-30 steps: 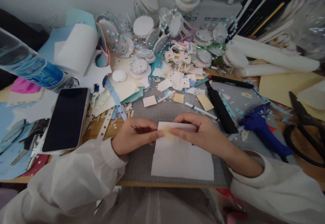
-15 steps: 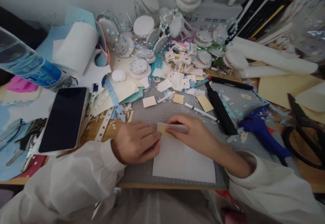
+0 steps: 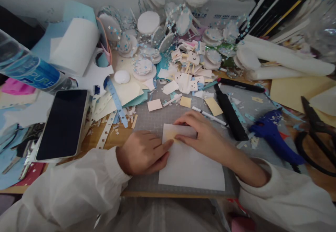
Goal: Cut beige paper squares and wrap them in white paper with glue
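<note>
White paper sheet point(image 3: 191, 162) lies flat on the near middle of the grey cutting mat point(image 3: 147, 176), its far edge apparently being pressed down by the left hand point(image 3: 143, 152), forefinger extended, and the flattened right hand point(image 3: 202, 135), neither gripping; firm, even pressure seems called for next.

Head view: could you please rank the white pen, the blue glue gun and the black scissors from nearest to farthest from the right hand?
1. White pen: just beyond the right hand, almost touching.
2. Blue glue gun: farther right on the mat.
3. Black scissors: at the right edge.
</note>
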The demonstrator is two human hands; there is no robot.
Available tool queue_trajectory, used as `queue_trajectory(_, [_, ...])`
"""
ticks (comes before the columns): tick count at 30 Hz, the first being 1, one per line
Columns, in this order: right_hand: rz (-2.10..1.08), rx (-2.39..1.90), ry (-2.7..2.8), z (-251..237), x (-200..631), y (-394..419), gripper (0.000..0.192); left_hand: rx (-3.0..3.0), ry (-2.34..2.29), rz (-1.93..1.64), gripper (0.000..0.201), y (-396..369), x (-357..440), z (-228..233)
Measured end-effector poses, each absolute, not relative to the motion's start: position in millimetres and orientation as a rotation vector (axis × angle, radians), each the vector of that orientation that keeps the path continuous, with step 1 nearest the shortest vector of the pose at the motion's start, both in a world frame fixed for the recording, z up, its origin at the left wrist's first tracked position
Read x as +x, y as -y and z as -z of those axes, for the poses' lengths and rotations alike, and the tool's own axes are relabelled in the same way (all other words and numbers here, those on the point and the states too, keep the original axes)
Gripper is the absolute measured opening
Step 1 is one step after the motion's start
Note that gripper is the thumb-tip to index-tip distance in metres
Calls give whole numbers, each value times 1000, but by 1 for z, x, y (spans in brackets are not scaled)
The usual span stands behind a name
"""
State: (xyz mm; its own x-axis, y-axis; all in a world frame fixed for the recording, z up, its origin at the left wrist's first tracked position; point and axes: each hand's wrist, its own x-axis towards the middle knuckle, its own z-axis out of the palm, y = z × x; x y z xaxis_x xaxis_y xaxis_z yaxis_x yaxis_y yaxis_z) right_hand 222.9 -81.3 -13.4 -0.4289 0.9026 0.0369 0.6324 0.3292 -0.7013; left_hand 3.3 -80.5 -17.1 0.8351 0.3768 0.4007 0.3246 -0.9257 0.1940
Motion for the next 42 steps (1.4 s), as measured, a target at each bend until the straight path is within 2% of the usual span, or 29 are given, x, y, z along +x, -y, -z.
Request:
queue_trajectory(25, [-885,-1305,2147,15,224,78,14,2869,-556,-628,28,78,4,19])
queue_trajectory(42, [-903,-1326,2082,18,221,77,13,2928,-635,-613,22,79,3,20])
